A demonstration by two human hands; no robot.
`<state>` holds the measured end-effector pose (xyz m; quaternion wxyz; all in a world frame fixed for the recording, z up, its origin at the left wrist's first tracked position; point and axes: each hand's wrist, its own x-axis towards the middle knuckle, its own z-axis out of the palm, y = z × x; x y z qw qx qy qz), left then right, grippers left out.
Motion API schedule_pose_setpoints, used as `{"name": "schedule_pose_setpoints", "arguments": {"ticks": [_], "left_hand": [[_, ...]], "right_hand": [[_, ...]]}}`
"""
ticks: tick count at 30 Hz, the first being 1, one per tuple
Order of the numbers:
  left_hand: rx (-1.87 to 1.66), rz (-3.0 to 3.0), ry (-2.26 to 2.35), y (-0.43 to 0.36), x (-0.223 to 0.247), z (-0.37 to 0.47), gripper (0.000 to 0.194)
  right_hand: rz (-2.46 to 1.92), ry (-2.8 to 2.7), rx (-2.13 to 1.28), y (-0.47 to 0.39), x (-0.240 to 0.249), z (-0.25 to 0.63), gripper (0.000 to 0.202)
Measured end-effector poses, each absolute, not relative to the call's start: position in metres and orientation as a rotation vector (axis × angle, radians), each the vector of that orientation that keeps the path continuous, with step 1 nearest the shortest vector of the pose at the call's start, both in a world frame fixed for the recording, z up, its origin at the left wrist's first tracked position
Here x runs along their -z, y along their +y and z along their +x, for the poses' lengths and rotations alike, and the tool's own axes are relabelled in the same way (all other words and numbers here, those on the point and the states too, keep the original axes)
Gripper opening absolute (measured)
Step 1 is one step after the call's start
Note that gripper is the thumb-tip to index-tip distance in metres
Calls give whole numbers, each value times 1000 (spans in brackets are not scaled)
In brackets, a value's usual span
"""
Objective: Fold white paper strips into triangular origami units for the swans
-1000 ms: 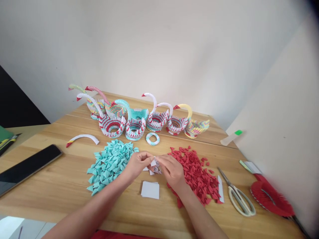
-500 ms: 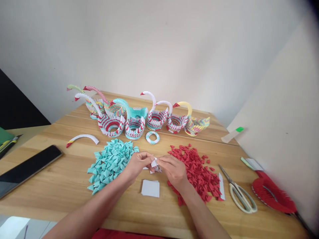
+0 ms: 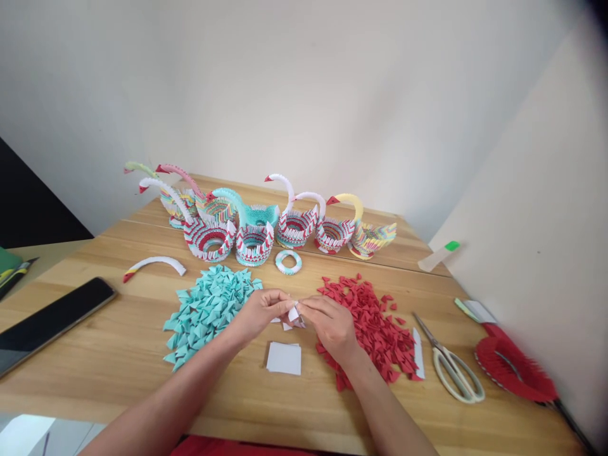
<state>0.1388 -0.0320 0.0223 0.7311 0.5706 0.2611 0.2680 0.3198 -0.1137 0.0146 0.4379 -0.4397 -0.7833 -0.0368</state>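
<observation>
Left hand (image 3: pixel 263 312): we pinch a small white paper (image 3: pixel 293 313).
Right hand (image 3: pixel 332 324): we pinch the same paper.
Beside our hands: blue bits (image 3: pixel 206 310), red bits (image 3: pixel 380 332).

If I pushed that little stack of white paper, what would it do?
The white paper stack would probably slide, not roll, because it lies flat on the table. Its sheets might spread apart, since their edges look uneven. It would likely feel light, being a low pile of paper.

Both forearms (image 3: pixel 194 373) angle inward, left fingers (image 3: pixel 281 308) and right fingers (image 3: pixel 313 305) pinched close together.
</observation>
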Motion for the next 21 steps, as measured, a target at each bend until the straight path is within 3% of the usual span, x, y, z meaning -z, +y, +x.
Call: {"name": "schedule_pose_setpoints", "arguments": {"ticks": [4, 11, 21], "left_hand": [[-628, 1228, 618, -33, -22, 140, 34], [-662, 1222, 626, -35, -22, 141, 30], [-609, 1298, 585, -37, -14, 145, 28]], "right_hand": [[-1126, -1866, -78, -115, -15, 318, 26], [-1345, -1351, -899, -119, -27, 315, 34], [-1492, -1262, -967, -117, -20, 307, 27]]}}
